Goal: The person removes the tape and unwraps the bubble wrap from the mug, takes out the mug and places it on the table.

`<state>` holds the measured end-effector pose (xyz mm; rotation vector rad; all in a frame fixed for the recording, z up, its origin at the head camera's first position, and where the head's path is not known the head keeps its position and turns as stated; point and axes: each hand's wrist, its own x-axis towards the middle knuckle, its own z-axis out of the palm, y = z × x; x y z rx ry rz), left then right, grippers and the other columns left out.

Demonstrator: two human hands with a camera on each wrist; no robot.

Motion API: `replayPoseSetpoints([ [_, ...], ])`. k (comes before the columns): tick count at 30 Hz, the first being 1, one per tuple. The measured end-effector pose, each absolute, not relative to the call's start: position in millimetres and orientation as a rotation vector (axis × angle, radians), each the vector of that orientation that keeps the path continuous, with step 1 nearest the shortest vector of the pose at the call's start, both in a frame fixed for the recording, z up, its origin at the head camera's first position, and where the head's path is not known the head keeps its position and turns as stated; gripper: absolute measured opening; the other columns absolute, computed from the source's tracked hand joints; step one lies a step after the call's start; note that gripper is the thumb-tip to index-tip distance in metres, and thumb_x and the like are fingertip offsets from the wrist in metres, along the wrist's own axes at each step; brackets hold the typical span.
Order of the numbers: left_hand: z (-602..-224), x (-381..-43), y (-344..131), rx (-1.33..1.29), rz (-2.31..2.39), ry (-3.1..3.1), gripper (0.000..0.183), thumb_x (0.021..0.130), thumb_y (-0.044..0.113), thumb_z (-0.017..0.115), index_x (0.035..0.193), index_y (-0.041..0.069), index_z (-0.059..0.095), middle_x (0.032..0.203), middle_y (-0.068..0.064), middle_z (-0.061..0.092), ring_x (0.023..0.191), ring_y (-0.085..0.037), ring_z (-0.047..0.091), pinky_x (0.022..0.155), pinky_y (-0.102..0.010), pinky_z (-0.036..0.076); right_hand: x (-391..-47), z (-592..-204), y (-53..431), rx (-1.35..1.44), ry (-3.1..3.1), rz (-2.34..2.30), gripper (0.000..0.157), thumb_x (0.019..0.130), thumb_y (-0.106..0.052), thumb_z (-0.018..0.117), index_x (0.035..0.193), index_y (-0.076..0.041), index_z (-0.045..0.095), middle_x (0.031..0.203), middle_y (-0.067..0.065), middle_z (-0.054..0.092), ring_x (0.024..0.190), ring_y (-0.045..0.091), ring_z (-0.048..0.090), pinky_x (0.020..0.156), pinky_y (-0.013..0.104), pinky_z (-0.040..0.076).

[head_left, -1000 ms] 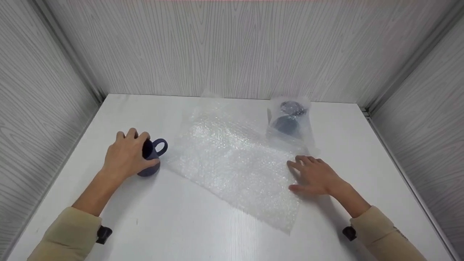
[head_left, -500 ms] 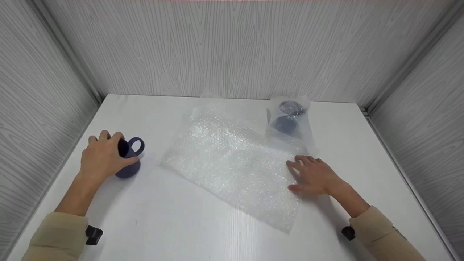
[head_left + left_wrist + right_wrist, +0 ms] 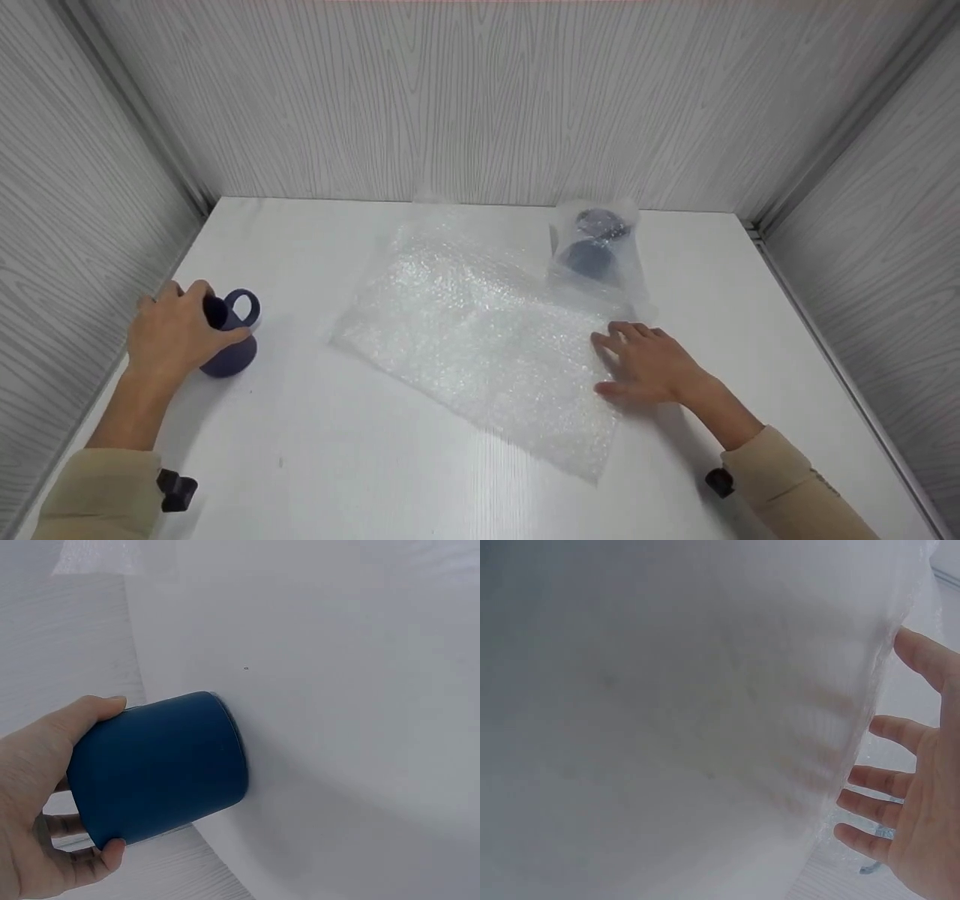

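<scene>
My left hand grips a dark blue mug by its rim at the left of the white table, thumb on the near side. The mug's handle points away to the back right. In the left wrist view the mug has its base close to the table; whether it touches cannot be told. My right hand lies with fingers spread and fairly straight at the right edge of a sheet of bubble wrap. In the right wrist view the fingertips are at the edge of the wrap.
Behind the right hand lies a bubble-wrapped bundle with dark blue items showing through, overlapping the sheet's far right part. Grey wood-grain panels enclose the white table at the back and both sides.
My left hand has carried the mug to the left, away from the bubble wrap toward the table's left edge. The right hand has stayed in place.
</scene>
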<state>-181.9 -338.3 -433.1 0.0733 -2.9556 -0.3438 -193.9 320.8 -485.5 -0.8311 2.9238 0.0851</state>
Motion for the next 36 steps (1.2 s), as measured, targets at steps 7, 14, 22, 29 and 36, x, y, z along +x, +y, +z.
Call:
replayPoseSetpoints([
  [7,-433,-180,-344,0.123,-0.341,-2.981,0.081,0.085,0.050,0.082,0.131,-0.009,0.052,0.123,-0.048,0.049,0.104,-0.071,0.048,0.078,-0.074,0.046,-192,-486,322,-0.841,2.932,0.044,0.080,0.094,-0.067,0.061,0.155,-0.016,0.052,0.153,0.021,0.053,0.140,0.044,0.054,0.104,0.066,0.052],
  [14,-435,-180,-344,0.143,-0.331,-2.974,0.080,0.086,0.049,0.080,0.133,-0.009,0.051,0.121,-0.048,0.050,0.104,-0.071,0.048,0.080,-0.075,0.045,-193,-486,321,-0.850,2.940,0.027,0.080,0.095,-0.068,0.060,0.155,-0.016,0.052,0.153,0.021,0.053,0.140,0.045,0.054,0.104,0.066,0.052],
  [22,-431,-180,-340,0.174,-0.259,-3.023,0.084,0.091,0.056,0.072,0.137,-0.009,0.047,0.123,-0.049,0.047,0.108,-0.072,0.048,0.076,-0.076,0.050,-191,-486,321,-0.867,2.948,0.043,0.080,0.095,-0.068,0.061,0.154,-0.015,0.053,0.152,0.022,0.055,0.139,0.045,0.055,0.102,0.066,0.053],
  [29,-430,-178,-328,0.189,-0.157,-2.945,0.079,0.095,0.056,0.067,0.133,-0.011,0.051,0.127,-0.050,0.048,0.105,-0.071,0.051,0.069,-0.073,0.053,-191,-484,320,-0.851,2.934,0.052,0.081,0.095,-0.068,0.060,0.155,-0.014,0.052,0.153,0.023,0.053,0.140,0.045,0.054,0.104,0.067,0.051],
  [36,-431,-174,-304,0.091,-0.090,-2.804,0.070,0.092,0.047,0.073,0.123,-0.014,0.059,0.120,-0.046,0.057,0.103,-0.066,0.058,0.076,-0.072,0.054,-190,-483,318,-0.858,2.937,0.073,0.081,0.095,-0.069,0.060,0.154,-0.014,0.053,0.150,0.023,0.055,0.138,0.045,0.055,0.105,0.066,0.052],
])
